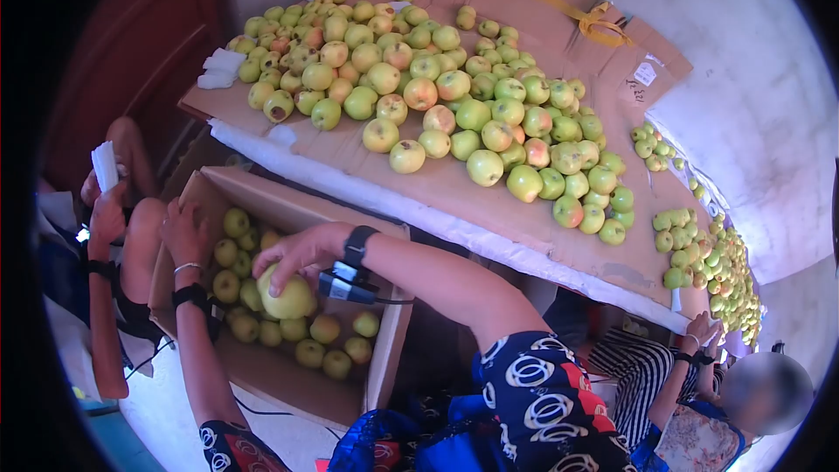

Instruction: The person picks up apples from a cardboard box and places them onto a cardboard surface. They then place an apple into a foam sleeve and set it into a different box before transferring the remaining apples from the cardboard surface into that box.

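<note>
My right hand (301,255) is closed round a large yellow-green apple (287,295) above the cardboard box (288,385). Below and around it, several smaller green and yellow apples (336,364) lie inside the box. At the box's upper left, my left hand (184,232) rests by the rim with its fingers spread, touching the cardboard and holding no apple. Black straps circle both of my wrists, and a small device with a cable sits at the right one.
A large pile of apples (419,93) lies on the cardboard-covered table (603,262) beyond the box. On the left, a person's hands hold white folded material (105,166). Another person (699,437) sits at the lower right. More apples (717,262) are heaped at the right.
</note>
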### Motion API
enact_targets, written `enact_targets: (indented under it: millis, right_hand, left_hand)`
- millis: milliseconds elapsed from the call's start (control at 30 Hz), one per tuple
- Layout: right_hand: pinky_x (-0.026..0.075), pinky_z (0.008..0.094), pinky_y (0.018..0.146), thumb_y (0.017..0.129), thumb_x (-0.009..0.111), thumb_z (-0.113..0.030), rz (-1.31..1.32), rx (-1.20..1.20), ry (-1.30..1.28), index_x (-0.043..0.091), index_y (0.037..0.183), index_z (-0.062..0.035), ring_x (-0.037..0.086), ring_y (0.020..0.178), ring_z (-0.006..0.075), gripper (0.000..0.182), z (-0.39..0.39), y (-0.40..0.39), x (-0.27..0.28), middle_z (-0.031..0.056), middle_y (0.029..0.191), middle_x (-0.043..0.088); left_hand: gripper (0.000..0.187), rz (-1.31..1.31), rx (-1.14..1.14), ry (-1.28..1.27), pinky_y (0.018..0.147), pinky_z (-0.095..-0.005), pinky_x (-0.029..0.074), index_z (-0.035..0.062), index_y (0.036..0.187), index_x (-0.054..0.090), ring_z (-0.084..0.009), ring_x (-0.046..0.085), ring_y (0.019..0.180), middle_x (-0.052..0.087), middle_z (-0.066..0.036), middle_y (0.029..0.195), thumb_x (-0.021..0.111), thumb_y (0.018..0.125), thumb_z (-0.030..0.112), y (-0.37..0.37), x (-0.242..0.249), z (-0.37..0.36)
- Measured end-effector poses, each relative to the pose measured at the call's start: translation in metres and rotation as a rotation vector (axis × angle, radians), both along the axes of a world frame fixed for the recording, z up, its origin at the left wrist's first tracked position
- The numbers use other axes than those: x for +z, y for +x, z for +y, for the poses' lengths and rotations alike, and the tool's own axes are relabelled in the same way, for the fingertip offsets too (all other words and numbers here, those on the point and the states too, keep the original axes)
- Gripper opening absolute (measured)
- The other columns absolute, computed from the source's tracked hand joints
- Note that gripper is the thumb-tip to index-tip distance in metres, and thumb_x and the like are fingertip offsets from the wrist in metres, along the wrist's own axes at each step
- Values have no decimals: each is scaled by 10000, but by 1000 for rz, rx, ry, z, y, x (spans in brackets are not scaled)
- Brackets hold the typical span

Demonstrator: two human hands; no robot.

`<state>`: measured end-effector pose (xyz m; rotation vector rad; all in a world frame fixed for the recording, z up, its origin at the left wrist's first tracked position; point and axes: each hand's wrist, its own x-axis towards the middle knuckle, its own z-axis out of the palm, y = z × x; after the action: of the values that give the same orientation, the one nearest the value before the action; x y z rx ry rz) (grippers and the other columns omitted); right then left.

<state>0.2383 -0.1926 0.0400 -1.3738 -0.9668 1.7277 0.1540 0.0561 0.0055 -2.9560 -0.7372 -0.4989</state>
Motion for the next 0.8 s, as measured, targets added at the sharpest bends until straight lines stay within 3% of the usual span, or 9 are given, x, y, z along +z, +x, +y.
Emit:
enact_targets:
  millis: [33, 100, 233, 467, 500, 567, 600, 667, 800]
  right_hand:
    - [373, 324, 944, 592, 746, -354, 258, -70, 80, 354, 1292, -58, 464, 1114, 236, 855, -14, -4, 20, 142, 1234, 433]
    - [385, 318, 935, 607, 747, -325, 280, -128, 398, 316, 1302, -57, 465, 1111, 227, 861, -40, 1, 46, 139, 1228, 420]
    - [388, 343, 938, 557, 734, -406, 22, -503, 670, 279, 1324, -32, 462, 1120, 248, 967, -154, 30, 102, 151, 1268, 391]
    - [386, 364, 949, 624, 712, -252, -563, -1353, 171, 318, 1303, -58, 435, 1140, 254, 808, -357, 103, 130, 135, 1242, 402]
    - [386, 364, 949, 624, 712, -252, -553, -1350, 174, 318, 1303, -58, 435, 1140, 254, 808, -376, 121, 126, 135, 1242, 402]
    - [355, 366, 965, 604, 744, -239, -1441, -1174, -124, 349, 1276, -53, 425, 1131, 253, 801, -413, 157, 114, 127, 1217, 412]
    - [355, 366, 965, 604, 744, -239, -1428, -1166, -125, 349, 1276, -53, 425, 1131, 253, 801, -434, 171, 109, 127, 1217, 412]
    - [323, 371, 979, 569, 768, -266, -1937, -847, -212, 356, 1268, -53, 405, 1133, 256, 839, -462, 208, 88, 121, 1203, 417]
    - [323, 376, 980, 641, 694, -148, -1793, -735, -80, 382, 1268, -6, 411, 1152, 267, 715, -487, 261, 55, 143, 1220, 453]
  left_hand:
    - [366, -17, -21, -8, 847, -429, 386, 143, 979, 568, -306, 457, 1075, 457, -104, 1177, 702, 639, 142, -1, -1, 0]
    - [367, -43, -40, -11, 855, -431, 383, 139, 980, 569, -311, 454, 1080, 456, -113, 1184, 702, 638, 138, -4, -5, 5]
    - [371, -61, -105, 20, 874, -440, 379, 131, 984, 567, -326, 448, 1088, 433, -130, 1222, 700, 638, 128, -4, -19, 17]
    - [381, -41, -50, 64, 853, -431, 387, 132, 961, 549, -330, 455, 1091, 419, -128, 1246, 702, 613, 113, -3, -18, 11]
    - [381, -35, -45, 70, 853, -431, 387, 132, 961, 549, -330, 455, 1091, 419, -128, 1246, 702, 613, 113, -3, -15, 11]
    - [372, -19, -38, 113, 839, -427, 402, 126, 978, 561, -326, 468, 1076, 449, -132, 1215, 685, 627, 116, -3, -11, 5]
    - [372, -5, -31, 114, 839, -427, 402, 126, 978, 561, -326, 468, 1076, 449, -132, 1215, 685, 627, 116, 0, -13, 3]
    - [361, -25, -79, 83, 835, -418, 413, 118, 1005, 573, -323, 487, 1044, 485, -142, 1168, 661, 657, 150, -1, -16, 10]
    - [352, -111, -124, 118, 867, -432, 390, 132, 998, 593, -326, 482, 1030, 521, -131, 1102, 652, 664, 229, 2, -24, 16]
